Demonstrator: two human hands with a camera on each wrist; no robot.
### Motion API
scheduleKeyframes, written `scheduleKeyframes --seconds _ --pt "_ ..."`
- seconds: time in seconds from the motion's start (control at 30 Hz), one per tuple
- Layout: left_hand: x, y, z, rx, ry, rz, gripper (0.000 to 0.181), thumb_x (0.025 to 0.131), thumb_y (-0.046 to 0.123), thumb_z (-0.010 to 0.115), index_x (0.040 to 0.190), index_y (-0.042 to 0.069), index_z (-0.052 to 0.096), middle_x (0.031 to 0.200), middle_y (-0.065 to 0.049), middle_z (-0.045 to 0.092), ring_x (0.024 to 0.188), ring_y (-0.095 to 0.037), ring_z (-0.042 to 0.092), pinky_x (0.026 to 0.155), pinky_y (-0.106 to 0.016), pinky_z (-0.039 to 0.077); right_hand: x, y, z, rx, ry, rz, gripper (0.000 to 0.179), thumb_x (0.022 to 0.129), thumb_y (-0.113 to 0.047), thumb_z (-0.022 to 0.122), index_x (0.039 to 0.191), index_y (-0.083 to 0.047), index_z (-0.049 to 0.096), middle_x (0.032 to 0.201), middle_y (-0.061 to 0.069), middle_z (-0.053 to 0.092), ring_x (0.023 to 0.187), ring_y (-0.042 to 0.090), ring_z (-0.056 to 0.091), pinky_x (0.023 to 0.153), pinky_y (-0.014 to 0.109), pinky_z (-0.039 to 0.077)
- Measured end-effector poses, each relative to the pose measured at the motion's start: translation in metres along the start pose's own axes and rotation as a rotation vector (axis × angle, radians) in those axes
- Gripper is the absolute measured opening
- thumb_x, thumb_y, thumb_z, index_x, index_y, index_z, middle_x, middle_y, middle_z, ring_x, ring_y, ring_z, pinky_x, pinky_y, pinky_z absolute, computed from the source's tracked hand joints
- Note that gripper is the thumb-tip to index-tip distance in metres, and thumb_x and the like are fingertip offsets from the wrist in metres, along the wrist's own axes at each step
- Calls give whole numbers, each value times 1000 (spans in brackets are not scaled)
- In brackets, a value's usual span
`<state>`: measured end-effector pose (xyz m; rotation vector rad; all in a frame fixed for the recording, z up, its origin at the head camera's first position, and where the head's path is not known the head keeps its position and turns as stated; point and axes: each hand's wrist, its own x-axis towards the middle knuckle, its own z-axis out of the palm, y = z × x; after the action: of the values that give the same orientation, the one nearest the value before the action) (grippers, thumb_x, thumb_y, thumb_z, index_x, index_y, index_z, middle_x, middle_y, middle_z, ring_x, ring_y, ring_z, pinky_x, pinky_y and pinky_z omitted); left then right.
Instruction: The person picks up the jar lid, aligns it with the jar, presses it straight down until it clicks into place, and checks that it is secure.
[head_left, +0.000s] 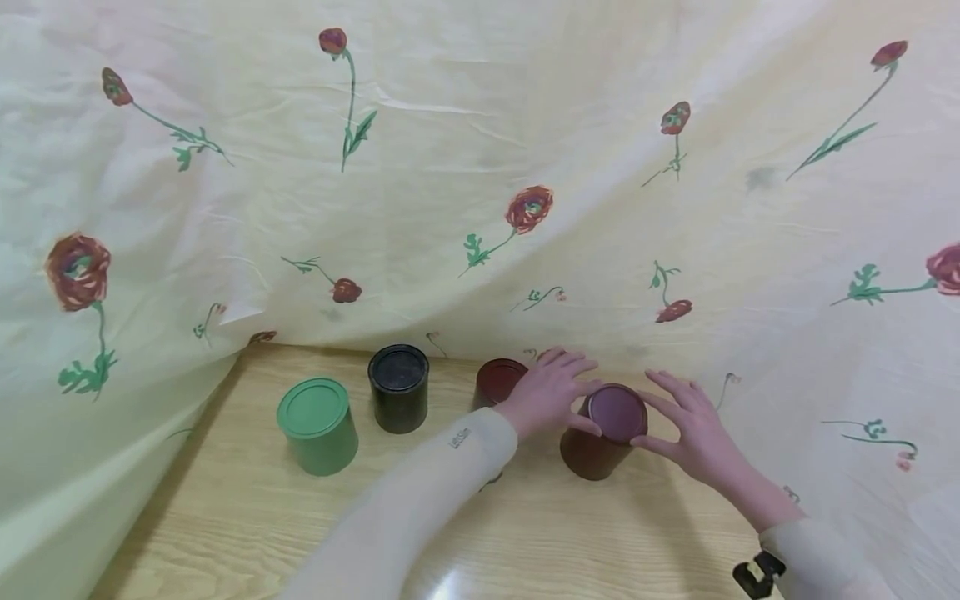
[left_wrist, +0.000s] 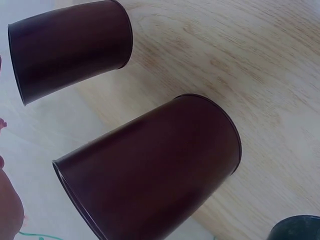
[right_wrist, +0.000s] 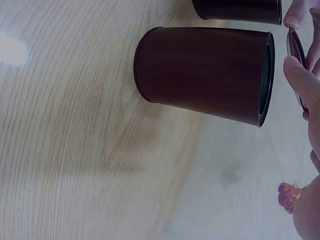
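A dark red can (head_left: 588, 458) stands upright on the wooden table, its mouth uncovered in the right wrist view. Just above that mouth, a round maroon lid (right_wrist: 298, 60) is held tilted between both hands. My left hand (head_left: 547, 392) reaches across from the left and grips the lid's near-left edge with thumb and fingers. From the right, my right hand (head_left: 693, 429) pinches the opposite edge. A second dark red can (left_wrist: 150, 170) stands to the left, partly hidden in the head view by the left hand and wrist.
A black can (head_left: 400, 408) and a green lidded can (head_left: 318, 442) stand farther left on the wooden table (head_left: 225, 500). A cream flowered cloth (head_left: 420, 217) hangs behind the cans and along both sides. A black strap (head_left: 759, 573) is on the right wrist.
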<state>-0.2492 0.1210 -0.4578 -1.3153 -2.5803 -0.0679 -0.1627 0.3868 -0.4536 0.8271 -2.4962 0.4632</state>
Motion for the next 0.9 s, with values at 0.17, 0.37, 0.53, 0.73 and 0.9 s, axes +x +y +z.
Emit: scheduleKeyframes --seconds 0.17,0.37,0.53,0.73,0.9 --pt "4 2 0 6 -35 -24 83 87 86 56 155 39 57 168 8 44 157 -17 36 132 -42 22 0 2 -2 0 -36 26 71 81 -42 90 133 3 70 150 31 54 137 58 45 121 78 21" --pt "9 2 3 8 -48 -29 82 86 87 59 152 40 60 166 9 46 156 -15 37 133 -43 22 -1 3 -1 3 -76 63 72 70 -16 96 134 1 70 150 31 53 137 57 45 120 80 22" --pt "12 3 5 19 -60 -16 81 85 87 58 151 40 61 164 8 48 153 -14 40 131 -42 25 -3 5 1 13 -98 87 70 71 -17 97 134 0 70 151 31 53 137 58 45 117 82 21" --pt "14 4 6 9 -96 -15 81 86 87 57 152 40 60 164 9 49 152 -13 41 131 -42 25 -5 6 2 28 -123 114 69 73 -17 97 135 0 70 152 30 52 137 59 44 119 82 19" --pt "16 6 6 -13 -130 -30 81 86 86 58 153 40 59 164 10 48 154 -13 38 132 -42 21 -6 6 1 33 -136 127 68 74 -17 96 135 -1 70 152 30 51 136 59 46 118 83 18"
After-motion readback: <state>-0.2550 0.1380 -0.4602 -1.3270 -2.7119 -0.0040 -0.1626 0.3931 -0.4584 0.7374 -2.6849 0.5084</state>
